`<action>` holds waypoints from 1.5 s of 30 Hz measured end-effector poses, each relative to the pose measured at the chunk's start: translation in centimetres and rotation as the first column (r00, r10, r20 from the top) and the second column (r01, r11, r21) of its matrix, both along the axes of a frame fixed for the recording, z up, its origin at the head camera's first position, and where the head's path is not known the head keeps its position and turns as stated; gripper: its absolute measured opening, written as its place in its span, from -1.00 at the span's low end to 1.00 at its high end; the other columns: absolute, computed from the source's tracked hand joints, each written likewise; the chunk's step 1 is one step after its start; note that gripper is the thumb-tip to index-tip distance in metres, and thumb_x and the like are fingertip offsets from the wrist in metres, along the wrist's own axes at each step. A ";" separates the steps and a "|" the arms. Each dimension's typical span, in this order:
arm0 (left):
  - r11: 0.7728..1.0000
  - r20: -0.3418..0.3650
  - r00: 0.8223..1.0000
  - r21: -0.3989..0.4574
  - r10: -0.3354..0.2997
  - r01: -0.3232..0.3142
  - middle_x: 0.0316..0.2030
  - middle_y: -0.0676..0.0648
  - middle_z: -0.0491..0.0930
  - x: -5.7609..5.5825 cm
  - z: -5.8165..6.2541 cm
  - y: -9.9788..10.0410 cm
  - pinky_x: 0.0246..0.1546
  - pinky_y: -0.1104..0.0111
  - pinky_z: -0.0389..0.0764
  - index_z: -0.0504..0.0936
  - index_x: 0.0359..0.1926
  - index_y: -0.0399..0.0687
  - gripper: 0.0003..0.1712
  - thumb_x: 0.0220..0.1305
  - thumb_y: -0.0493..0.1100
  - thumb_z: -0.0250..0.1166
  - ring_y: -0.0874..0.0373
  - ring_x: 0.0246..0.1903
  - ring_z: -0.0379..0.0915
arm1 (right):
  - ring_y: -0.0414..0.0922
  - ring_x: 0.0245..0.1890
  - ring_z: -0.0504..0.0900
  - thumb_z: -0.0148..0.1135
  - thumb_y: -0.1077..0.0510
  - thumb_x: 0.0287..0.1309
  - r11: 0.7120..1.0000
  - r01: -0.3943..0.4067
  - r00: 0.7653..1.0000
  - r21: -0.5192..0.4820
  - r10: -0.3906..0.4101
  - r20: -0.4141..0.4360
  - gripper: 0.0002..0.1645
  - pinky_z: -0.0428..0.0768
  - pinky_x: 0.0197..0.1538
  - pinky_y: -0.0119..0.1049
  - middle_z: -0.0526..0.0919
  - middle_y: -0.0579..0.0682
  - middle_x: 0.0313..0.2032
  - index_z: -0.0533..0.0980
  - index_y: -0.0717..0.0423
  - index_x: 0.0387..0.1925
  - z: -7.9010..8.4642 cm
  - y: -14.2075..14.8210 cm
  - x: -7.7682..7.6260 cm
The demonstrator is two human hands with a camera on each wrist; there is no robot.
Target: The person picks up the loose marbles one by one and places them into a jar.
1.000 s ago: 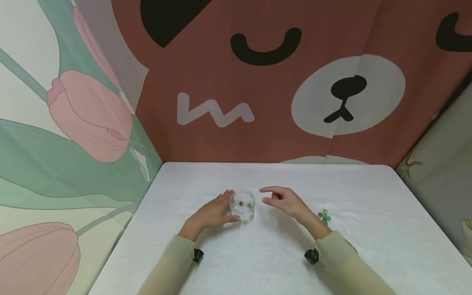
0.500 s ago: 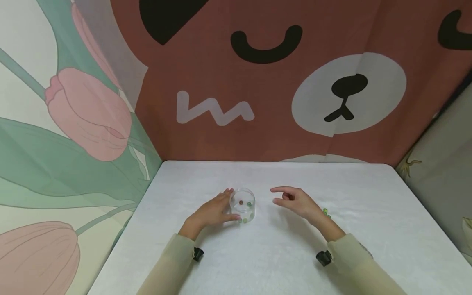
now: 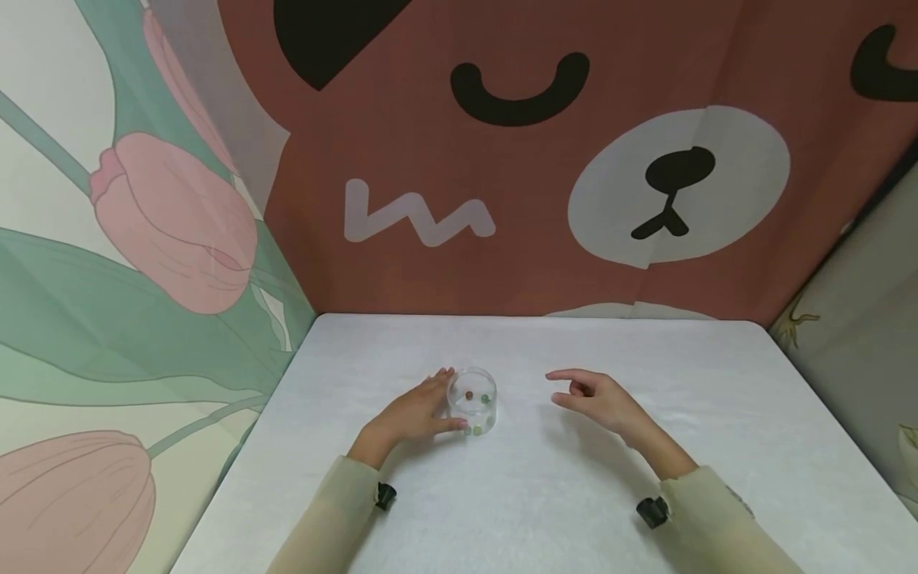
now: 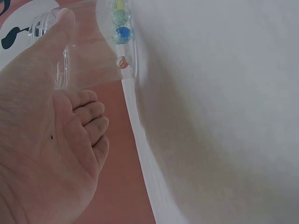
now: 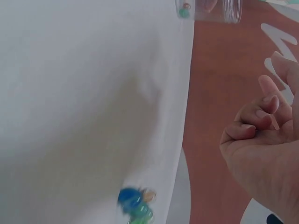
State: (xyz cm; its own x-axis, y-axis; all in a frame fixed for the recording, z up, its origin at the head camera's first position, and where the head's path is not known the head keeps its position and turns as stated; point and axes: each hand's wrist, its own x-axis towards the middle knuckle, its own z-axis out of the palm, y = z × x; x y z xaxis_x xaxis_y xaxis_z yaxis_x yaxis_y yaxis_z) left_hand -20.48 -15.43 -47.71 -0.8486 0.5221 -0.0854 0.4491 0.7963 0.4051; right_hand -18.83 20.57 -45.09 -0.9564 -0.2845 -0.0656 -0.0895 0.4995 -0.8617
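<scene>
A clear jar (image 3: 482, 416) with several glass marbles (image 4: 122, 35) in its bottom stands upright on the white table. My left hand (image 3: 412, 410) holds it from the left, thumb on the near side and fingers round the far side. To the right of the jar, my right hand (image 3: 598, 402) hovers above the table. Its index finger and thumb are apart, the other fingers are curled in, and nothing is between them. Below that hand, a small cluster of loose marbles (image 5: 130, 198) lies on the table in the right wrist view; the right arm hides it in the head view.
The white tabletop (image 3: 516, 502) ends at a brown cloth (image 3: 402, 279) printed with a bear, upright along the back. A tulip-patterned cloth (image 3: 179, 223) hangs at the left, and a greyish cloth (image 3: 861, 319) at the right.
My right hand has moved steadily right, away from the jar, and its arm now covers the loose marbles in the head view. The left hand and jar have stayed in place.
</scene>
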 end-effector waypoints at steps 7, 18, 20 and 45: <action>1.000 0.009 1.000 -0.001 0.012 -0.012 0.59 -0.10 -0.02 0.1 0.1 0.0 0.57 0.11 0.02 0.02 0.61 -0.05 0.19 0.22 0.51 0.21 0.01 0.58 -0.16 | -0.19 -0.46 0.33 0.40 -0.08 0.26 1.000 0.001 1.000 -0.003 -0.001 0.003 -0.49 0.33 -0.44 -0.36 0.38 -0.06 -0.46 0.60 -0.06 0.20 -0.4 2.5 0.4; 1.000 0.013 1.000 -0.006 0.015 -0.015 0.59 -0.10 -0.02 0.1 0.2 0.1 0.57 0.09 0.03 0.03 0.61 -0.07 0.19 0.22 0.51 0.21 0.00 0.58 -0.15 | -0.20 -0.45 0.34 0.35 -0.08 0.31 0.999 0.038 0.999 -0.003 -0.038 0.021 -0.39 0.37 -0.43 -0.33 0.36 -0.06 -0.46 0.52 0.09 0.29 0.0 5.8 1.0; 1.000 0.013 1.000 -0.010 0.016 -0.016 0.59 -0.10 -0.02 0.1 0.1 0.0 0.57 0.10 0.03 0.02 0.61 -0.06 0.19 0.22 0.52 0.20 0.00 0.58 -0.15 | -0.19 -0.43 0.36 0.35 -0.09 0.31 0.999 0.051 0.998 0.019 -0.051 0.025 -0.37 0.37 -0.44 -0.34 0.37 -0.06 -0.45 0.51 0.09 0.31 -0.2 6.4 1.0; 1.000 0.022 1.000 -0.006 0.017 -0.017 0.59 -0.07 -0.03 -0.3 -0.1 0.0 0.57 0.11 0.02 0.02 0.62 -0.01 0.19 0.21 0.53 0.20 0.03 0.58 -0.16 | -0.16 -0.41 0.34 0.35 -0.08 0.31 0.972 0.104 0.989 0.209 -0.124 0.082 -0.37 0.31 -0.46 -0.33 0.41 -0.04 -0.41 0.52 0.19 0.26 -2.4 11.8 1.4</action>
State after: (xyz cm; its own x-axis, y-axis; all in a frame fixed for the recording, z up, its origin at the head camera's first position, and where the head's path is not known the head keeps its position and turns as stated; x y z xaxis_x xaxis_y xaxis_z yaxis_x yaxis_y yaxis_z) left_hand -20.75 -15.47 -47.85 -0.8551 0.5072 -0.1076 0.4265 0.8061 0.4103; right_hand -17.44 32.38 -47.49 -0.9685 -0.1455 -0.2020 0.0547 0.6673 -0.7428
